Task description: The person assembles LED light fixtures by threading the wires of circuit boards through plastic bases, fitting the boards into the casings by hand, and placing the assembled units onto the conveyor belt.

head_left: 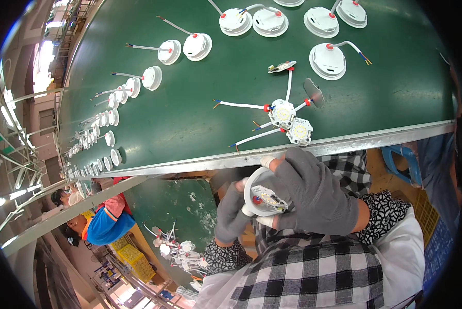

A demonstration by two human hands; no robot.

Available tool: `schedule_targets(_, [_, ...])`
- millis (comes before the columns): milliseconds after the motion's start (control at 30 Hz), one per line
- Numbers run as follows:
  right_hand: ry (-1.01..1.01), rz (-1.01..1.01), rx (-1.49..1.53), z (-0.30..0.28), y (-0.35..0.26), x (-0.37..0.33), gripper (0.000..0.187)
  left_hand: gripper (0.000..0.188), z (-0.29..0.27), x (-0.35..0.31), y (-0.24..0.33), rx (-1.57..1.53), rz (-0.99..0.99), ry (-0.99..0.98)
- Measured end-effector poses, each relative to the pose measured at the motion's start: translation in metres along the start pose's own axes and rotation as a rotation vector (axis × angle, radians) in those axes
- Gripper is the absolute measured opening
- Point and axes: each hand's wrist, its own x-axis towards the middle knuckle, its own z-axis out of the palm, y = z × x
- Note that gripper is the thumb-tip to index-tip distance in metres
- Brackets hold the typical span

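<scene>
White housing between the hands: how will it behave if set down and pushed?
The housing has a round rim, so it could roll if stood on edge. It looks like thin plastic, so probably light and rigid. The circuit board showing inside looks exposed, so that part may be fragile.

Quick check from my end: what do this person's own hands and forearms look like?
The left hand and right hand wear plain grey fabric gloves, with pale finger covers at some tips. Black-and-white patterned cuffs cover the forearms; on the right, white sleeve fabric shows beyond the cuff.
</scene>
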Motion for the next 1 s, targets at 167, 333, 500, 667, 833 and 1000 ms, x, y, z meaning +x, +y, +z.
schedule_targets(167, [-0.132, 0.058, 0.01, -0.007, -0.006, 0.002, 0.088, 0.041, 0.002, 0.003, 0.005, 0.041, -0.039, -0.066])
schedule_targets(333, [-0.122, 0.066, -0.038, -0.003, -0.006, 0.001, 0.089, 0.032, -0.008, 0.009, -0.014, -0.067, 0.04, -0.093])
schedule_targets(500, [-0.133, 0.124, -0.042, 0.001, -0.001, -0.006, 0.09, 0.026, -0.015, 0.009, -0.023, -0.101, 0.01, -0.1])
schedule_targets(667, [-0.243, 0.155, -0.018, -0.007, 0.002, -0.007, 0.102, 0.031, -0.01, 0.008, -0.015, -0.077, -0.063, -0.071])
schedule_targets(833, [-0.217, 0.124, -0.027, -0.014, -0.002, -0.01, 0.101, 0.03, -0.005, 0.003, -0.01, 0.0, 0.036, -0.031])
schedule_targets(1000, [-0.299, 0.145, 0.13, -0.027, 0.005, -0.006, 0.093, 0.023, 0.009, -0.004, 0.008, 0.095, 0.143, 0.002])
